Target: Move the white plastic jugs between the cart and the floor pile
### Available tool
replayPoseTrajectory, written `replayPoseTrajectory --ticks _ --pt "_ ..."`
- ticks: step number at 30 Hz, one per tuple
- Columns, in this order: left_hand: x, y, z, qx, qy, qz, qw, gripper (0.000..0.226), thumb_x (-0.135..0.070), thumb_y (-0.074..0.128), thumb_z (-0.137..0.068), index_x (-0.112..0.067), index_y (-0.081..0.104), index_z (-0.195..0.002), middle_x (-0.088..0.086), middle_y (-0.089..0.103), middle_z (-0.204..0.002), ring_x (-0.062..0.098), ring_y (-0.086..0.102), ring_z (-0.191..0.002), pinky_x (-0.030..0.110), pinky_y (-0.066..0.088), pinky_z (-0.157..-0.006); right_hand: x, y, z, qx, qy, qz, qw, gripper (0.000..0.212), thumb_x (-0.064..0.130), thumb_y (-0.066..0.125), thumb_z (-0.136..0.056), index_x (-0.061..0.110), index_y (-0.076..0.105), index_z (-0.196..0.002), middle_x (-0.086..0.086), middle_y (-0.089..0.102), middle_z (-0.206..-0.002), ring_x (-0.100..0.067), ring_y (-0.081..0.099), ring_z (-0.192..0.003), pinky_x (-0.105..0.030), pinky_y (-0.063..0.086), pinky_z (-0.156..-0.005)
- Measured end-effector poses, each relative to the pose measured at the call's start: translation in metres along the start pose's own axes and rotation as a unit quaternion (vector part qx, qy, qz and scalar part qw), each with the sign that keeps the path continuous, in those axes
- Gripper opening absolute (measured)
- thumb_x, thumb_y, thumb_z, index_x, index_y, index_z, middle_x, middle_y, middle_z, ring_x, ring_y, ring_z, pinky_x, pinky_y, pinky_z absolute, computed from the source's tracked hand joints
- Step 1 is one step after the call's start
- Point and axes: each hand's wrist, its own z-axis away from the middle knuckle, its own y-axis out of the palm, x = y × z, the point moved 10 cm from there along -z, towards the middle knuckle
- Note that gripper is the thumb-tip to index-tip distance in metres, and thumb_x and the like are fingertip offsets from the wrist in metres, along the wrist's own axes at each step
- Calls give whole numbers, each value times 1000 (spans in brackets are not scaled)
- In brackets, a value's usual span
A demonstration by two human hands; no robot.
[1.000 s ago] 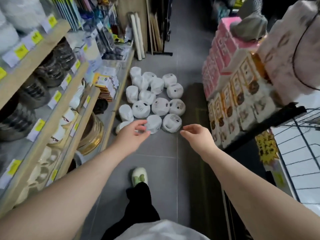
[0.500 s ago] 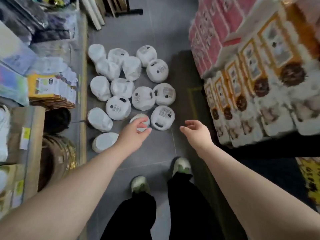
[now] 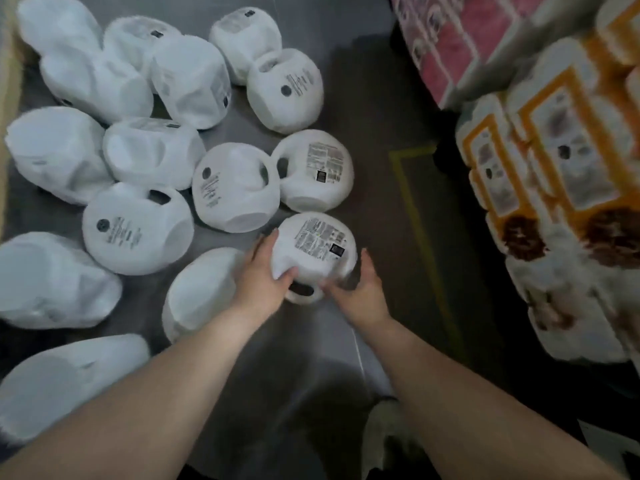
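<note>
A shoe (image 3: pixel 384 431) shows dimly at the bottom edge, mostly hidden by the right forearm. Above it, both hands hold one white pack (image 3: pixel 313 252) that sits on the grey floor (image 3: pixel 374 109). The left hand (image 3: pixel 266 275) grips its left side, thumb curled over the front; the right hand (image 3: pixel 360 289) cups its right side with fingers (image 3: pixel 367 263) bent around, and their tips are hidden behind the pack. A printed label faces up, too blurred to read. Left of this pack and beyond it lie many similar white packs (image 3: pixel 138 230), some cut off by the frame. Right of the pack, stacked orange-printed bundles (image 3: pixel 554 174) are blurred; beyond, pink bundles (image 3: pixel 450 53) are cut off at the top
</note>
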Motion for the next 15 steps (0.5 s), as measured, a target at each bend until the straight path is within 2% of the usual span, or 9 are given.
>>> replayPoseTrajectory --ticks 2,4,5,6,8,9,10,12,15 --pt "18 18 -30 -12 10 -4 1000 81 -37 72 -80 -20 33 -149 9 40 -151 27 39 -138 46 35 -111 -28 27 -30 -12 -6 -41 999 130 40 89 -54 20 9 -155 -6 38 -146 -20 35 -138 -27 36 -110" --pt "23 35 -46 -8 18 -1 1000 85 -40 71 -82 -19 27 -152 8 30 -157 25 30 -143 43 27 -117 -68 52 -59 -13 2 -89 996 151 58 89 -36 42 -7 -151 -5 28 -154 -22 29 -143 -46 35 -113" --pt "24 42 -51 -6 21 -5 1000 87 -38 72 -83 -20 24 -153 7 23 -160 24 23 -146 38 21 -119 -74 57 -62 -11 3 -108 994 150 55 91 -37 48 -9 -148 -3 29 -154 -20 31 -142 -46 36 -112" --pt "25 47 -55 -8 25 -12 1000 89 -37 73 -82 -20 22 -154 6 18 -161 24 19 -147 34 17 -120 -67 56 -59 -16 0 -129 992 146 41 92 -46 43 -10 -150 -2 32 -152 -17 35 -139 -40 38 -112" --pt "27 52 -59 -5 25 -8 1000 94 -36 76 -80 -21 20 -154 7 15 -161 23 17 -147 29 15 -118 -65 48 -58 -31 -1 -156 987 125 7 84 -68 27 -5 -153 3 41 -145 -8 42 -131 -14 39 -103" --pt "30 54 -59 3 20 6 1000 96 -35 78 -78 -22 20 -154 8 16 -160 22 19 -147 28 16 -117 -65 44 -59 -33 -2 -166 986 117 -3 78 -73 24 -2 -154 6 44 -141 -6 43 -127 -8 39 -99" --pt "31 54 -58 11 18 22 1000 99 -34 80 -76 -22 19 -154 8 19 -159 21 22 -146 27 18 -117 -67 40 -60 -36 -3 -174 984 112 -7 75 -76 23 1 -154 7 45 -139 -5 44 -126 -9 39 -101" --pt "32 56 -58 26 28 50 998 104 -30 84 -72 -23 20 -154 7 26 -156 19 27 -143 28 23 -116 -67 34 -64 -36 -15 -185 982 109 -9 73 -76 24 4 -155 6 47 -140 -8 45 -128 -27 38 -110" --pt "34 60 -56 43 46 88 994 107 -33 85 -68 -28 20 -153 1 31 -154 15 31 -141 33 27 -116 -74 31 -71 -25 -2 -198 980 107 -10 72 -75 28 11 -154 4 51 -139 -12 49 -128 -38 40 -110"
